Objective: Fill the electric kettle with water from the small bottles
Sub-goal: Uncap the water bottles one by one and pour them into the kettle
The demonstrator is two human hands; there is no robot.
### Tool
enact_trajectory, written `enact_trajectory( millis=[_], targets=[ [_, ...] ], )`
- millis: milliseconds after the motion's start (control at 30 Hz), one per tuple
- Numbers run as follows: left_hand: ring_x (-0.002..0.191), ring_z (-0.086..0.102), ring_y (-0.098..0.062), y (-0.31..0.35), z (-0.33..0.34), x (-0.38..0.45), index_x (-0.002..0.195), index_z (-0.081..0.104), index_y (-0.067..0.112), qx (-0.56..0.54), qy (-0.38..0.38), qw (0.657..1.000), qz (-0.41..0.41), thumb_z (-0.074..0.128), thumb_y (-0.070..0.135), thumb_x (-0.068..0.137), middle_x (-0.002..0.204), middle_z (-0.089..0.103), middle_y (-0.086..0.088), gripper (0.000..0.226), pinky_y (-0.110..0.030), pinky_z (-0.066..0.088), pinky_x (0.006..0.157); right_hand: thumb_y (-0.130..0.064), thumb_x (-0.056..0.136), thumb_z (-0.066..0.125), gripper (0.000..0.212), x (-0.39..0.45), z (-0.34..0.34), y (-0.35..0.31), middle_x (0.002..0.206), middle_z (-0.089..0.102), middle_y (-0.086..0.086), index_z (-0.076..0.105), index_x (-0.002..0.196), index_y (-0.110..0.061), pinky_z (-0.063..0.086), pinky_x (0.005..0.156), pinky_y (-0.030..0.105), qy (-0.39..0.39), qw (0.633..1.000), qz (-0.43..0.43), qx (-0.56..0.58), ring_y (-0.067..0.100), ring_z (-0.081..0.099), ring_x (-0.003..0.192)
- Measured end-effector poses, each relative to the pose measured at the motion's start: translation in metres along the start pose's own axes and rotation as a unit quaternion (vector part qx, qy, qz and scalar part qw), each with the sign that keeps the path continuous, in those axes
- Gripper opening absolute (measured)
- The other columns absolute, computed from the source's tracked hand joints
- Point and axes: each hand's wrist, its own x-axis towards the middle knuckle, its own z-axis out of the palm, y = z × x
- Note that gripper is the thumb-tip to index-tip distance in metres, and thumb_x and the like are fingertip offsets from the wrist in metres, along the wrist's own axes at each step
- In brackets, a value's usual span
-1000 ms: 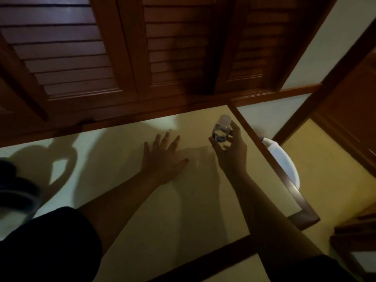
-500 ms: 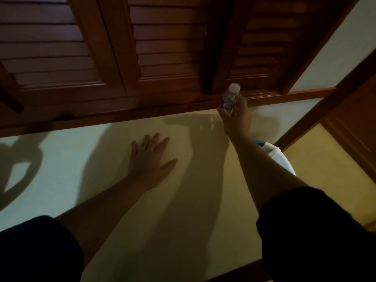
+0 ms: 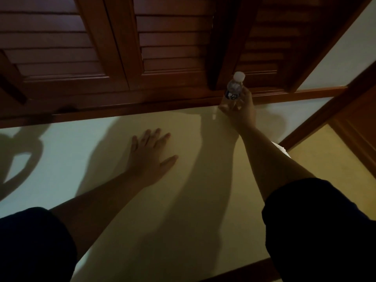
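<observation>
Pale table (image 3: 61, 159) with dark wooden edging; brown louvred wooden shutters (image 3: 162, 37) along its far side; white round object (image 3: 281, 148), partly hidden, beyond the right edge.

Both arms are bare from wrist to above the elbow. Each upper arm is covered by a short, loose dark sleeve, black or perhaps very dark navy; the dim light makes the colour hard to judge. The left hand (image 3: 149, 157) and right hand (image 3: 241, 113) wear no visible rings, watch or gloves.
</observation>
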Motion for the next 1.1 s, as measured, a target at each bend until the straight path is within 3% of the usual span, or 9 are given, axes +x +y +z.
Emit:
enact_trajectory(
  millis=[100, 167, 233, 367, 500, 600, 733, 933, 1100],
  targets=[
    [0.16, 0.005, -0.026, -0.001, -0.005, 0.0, 0.163, 0.014, 0.038, -0.012, -0.021, 1.0, -0.004, 0.013, 0.082, 0.084, 0.173, 0.009, 0.003, 0.09, -0.059, 0.002, 0.126, -0.039, 0.077, 0.091, 0.107, -0.032, -0.005, -0.002, 0.157, 0.046, 0.006, 0.028, 0.161, -0.018, 0.047, 0.11, 0.035, 0.052, 0.998, 0.036, 0.025, 0.019, 0.047, 0.141],
    [0.16, 0.006, -0.025, -0.002, -0.012, 0.0, 0.163, 0.016, 0.037, -0.032, -0.04, 0.999, -0.008, 0.016, 0.083, 0.083, 0.173, 0.01, 0.003, 0.092, -0.058, 0.003, 0.126, -0.039, 0.081, 0.087, 0.096, -0.069, -0.002, -0.008, 0.154, 0.047, 0.002, 0.032, 0.157, -0.022, 0.05, 0.11, 0.046, 0.091, 0.994, 0.025, 0.046, 0.019, 0.05, 0.139],
    [0.159, 0.01, -0.024, -0.006, -0.021, -0.006, 0.163, 0.018, 0.036, -0.076, -0.044, 0.996, -0.022, 0.03, 0.079, 0.088, 0.173, 0.013, 0.003, 0.087, -0.057, 0.005, 0.126, -0.034, 0.087, 0.082, 0.082, -0.113, 0.006, -0.023, 0.149, 0.05, -0.004, 0.035, 0.154, -0.025, 0.055, 0.104, 0.044, 0.086, 0.993, 0.001, 0.075, 0.014, 0.056, 0.131],
    [0.153, 0.029, -0.021, -0.024, -0.053, -0.054, 0.159, 0.035, 0.035, -0.235, 0.007, 0.971, -0.05, 0.061, 0.056, 0.095, 0.168, 0.028, 0.003, 0.072, -0.046, 0.025, 0.125, -0.038, 0.095, 0.074, 0.061, -0.202, 0.031, -0.072, 0.134, 0.063, -0.007, 0.046, 0.149, -0.027, 0.061, 0.091, 0.038, -0.073, 0.991, -0.001, 0.113, 0.004, 0.066, 0.113],
    [0.128, 0.056, -0.012, -0.061, -0.088, -0.139, 0.141, 0.053, 0.04, -0.384, 0.014, 0.917, -0.109, 0.071, 0.045, 0.094, 0.15, 0.052, 0.012, 0.051, -0.04, 0.052, 0.106, -0.036, 0.098, 0.07, 0.048, -0.271, 0.067, -0.123, 0.123, 0.07, -0.009, 0.055, 0.142, -0.026, 0.063, 0.086, 0.039, -0.219, 0.97, -0.053, 0.093, 0.001, 0.069, 0.104],
    [0.111, 0.066, -0.006, -0.101, -0.11, -0.211, 0.126, 0.059, 0.046, -0.433, 0.038, 0.888, -0.147, 0.074, 0.036, 0.093, 0.133, 0.064, 0.017, 0.037, -0.038, 0.058, 0.097, -0.03, 0.097, 0.073, 0.046, -0.319, 0.096, -0.167, 0.118, 0.072, -0.011, 0.059, 0.14, -0.022, 0.061, 0.083, 0.027, -0.296, 0.946, -0.083, 0.105, 0.001, 0.071, 0.101],
    [0.104, 0.07, -0.005, -0.158, -0.132, -0.31, 0.122, 0.067, 0.034, -0.468, 0.126, 0.859, -0.164, 0.075, 0.017, 0.093, 0.121, 0.07, 0.018, 0.034, -0.026, 0.057, 0.085, -0.025, 0.095, 0.076, 0.046, -0.388, 0.14, -0.225, 0.12, 0.073, -0.014, 0.061, 0.138, -0.027, 0.054, 0.087, 0.016, -0.389, 0.905, -0.094, 0.142, 0.0, 0.069, 0.107],
    [0.109, 0.067, -0.013, -0.258, -0.159, -0.431, 0.125, 0.066, 0.037, -0.484, 0.195, 0.832, -0.187, 0.074, 0.019, 0.093, 0.122, 0.07, 0.015, 0.038, -0.028, 0.057, 0.088, -0.021, 0.093, 0.077, 0.047, -0.49, 0.217, -0.303, 0.121, 0.073, -0.011, 0.061, 0.137, -0.024, 0.045, 0.088, 0.003, -0.419, 0.882, -0.142, 0.162, -0.002, 0.066, 0.115],
    [0.105, 0.068, -0.015, -0.323, -0.176, -0.49, 0.123, 0.068, 0.034, -0.454, 0.26, 0.829, -0.199, 0.072, 0.025, 0.089, 0.118, 0.07, 0.015, 0.036, -0.025, 0.056, 0.087, -0.017, 0.092, 0.078, 0.046, -0.557, 0.277, -0.345, 0.118, 0.073, -0.013, 0.062, 0.135, -0.023, 0.049, 0.085, 0.008, -0.415, 0.878, -0.144, 0.189, -0.001, 0.066, 0.113]
  ],
)
